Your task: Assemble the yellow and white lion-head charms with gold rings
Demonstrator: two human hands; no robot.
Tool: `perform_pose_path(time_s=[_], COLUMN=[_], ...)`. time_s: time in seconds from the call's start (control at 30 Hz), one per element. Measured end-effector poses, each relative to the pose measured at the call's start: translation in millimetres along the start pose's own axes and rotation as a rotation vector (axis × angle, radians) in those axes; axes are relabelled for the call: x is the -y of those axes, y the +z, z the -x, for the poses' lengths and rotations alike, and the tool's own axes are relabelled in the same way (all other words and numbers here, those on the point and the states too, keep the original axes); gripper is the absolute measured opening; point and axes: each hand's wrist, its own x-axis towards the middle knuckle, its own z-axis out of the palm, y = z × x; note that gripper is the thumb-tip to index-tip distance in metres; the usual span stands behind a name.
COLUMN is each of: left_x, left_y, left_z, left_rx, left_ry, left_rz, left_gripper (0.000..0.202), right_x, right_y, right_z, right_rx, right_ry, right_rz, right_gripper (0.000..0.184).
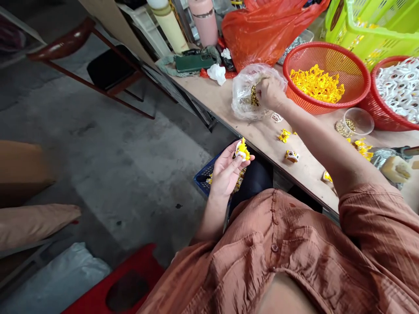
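My left hand [227, 168] pinches a small yellow-and-white plastic figure piece [243, 150] between thumb and fingers, just off the table's front edge. My right hand [270, 92] reaches across the table into a crumpled clear plastic bag [240, 102]. Its fingers are curled together beside small shiny gold pieces [254, 97]; what lies between the fingertips is hidden. On the table under my right forearm lie a yellow part [284, 135] and a small yellow-and-white animal-head piece [292, 156]. White loop-shaped parts [276, 117] rest near the bag.
A red basket [327, 48] holds yellow parts; another red basket [366, 104] holds white ones. Beside them stand a clear cup [363, 122] and a green crate [389, 37]. A red bag [255, 39] and pink bottle [203, 22] stand behind. A blue basket [200, 179] sits below my left hand.
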Motion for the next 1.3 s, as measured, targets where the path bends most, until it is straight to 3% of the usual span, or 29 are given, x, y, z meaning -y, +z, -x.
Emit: perform_pose_path(time_s=[0.1, 0.27, 0.4, 0.6, 0.67, 0.73, 0.83, 0.9, 1.07, 1.2, 1.3], left_x=[-3, 3, 12, 28, 34, 38, 47, 56, 84, 101, 108], left_y=[0.6, 11.4, 20.9, 45.8, 57.9, 70.6, 89.7, 102.1, 129.7, 148.9, 161.4], left_z=[4, 10, 9, -2, -7, -13, -21, -25, -27, -24, -21], left_rx=[0.024, 0.015, 0.075, 0.191, 0.227, 0.28, 0.359, 0.379, 0.382, 0.378, 0.401], left_ry=[-0.007, 0.154, 0.215, 0.236, 0.176, 0.022, -0.248, -0.342, -0.429, -0.427, -0.42], left_rz=[-0.019, -0.135, -0.245, -0.352, -0.316, -0.245, -0.135, -0.104, -0.127, -0.254, -0.338], left_gripper=[0.051, 0.041, 0.035, 0.032, 0.028, 0.026, 0.039, 0.048, 0.045, 0.046, 0.048], right_x=[10, 41, 55, 67, 65, 62, 56, 53, 46, 38, 32], right_y=[-18, -58, -86, -90, -85, -82, -83, -87, -95, -99, -100], right_z=[5, 42, 114, 235, 262, 283, 308, 322, 355, 377, 390], right_rx=[-0.085, -0.27, -0.288, -0.374, -0.424, -0.473, -0.527, -0.561, -0.693, -0.639, -0.619], right_ry=[0.04, 0.057, 0.087, 0.316, 0.389, 0.415, 0.409, 0.401, 0.314, 0.238, 0.203], right_rz=[0.047, -0.094, -0.362, -0.958, -1.069, -1.122, -1.11, -1.053, -0.672, -0.398, -0.334], right_gripper=[0.011, 0.02, 0.007, 0.026, 0.026, 0.023, 0.024, 0.025, 0.015, 0.015, 0.014])
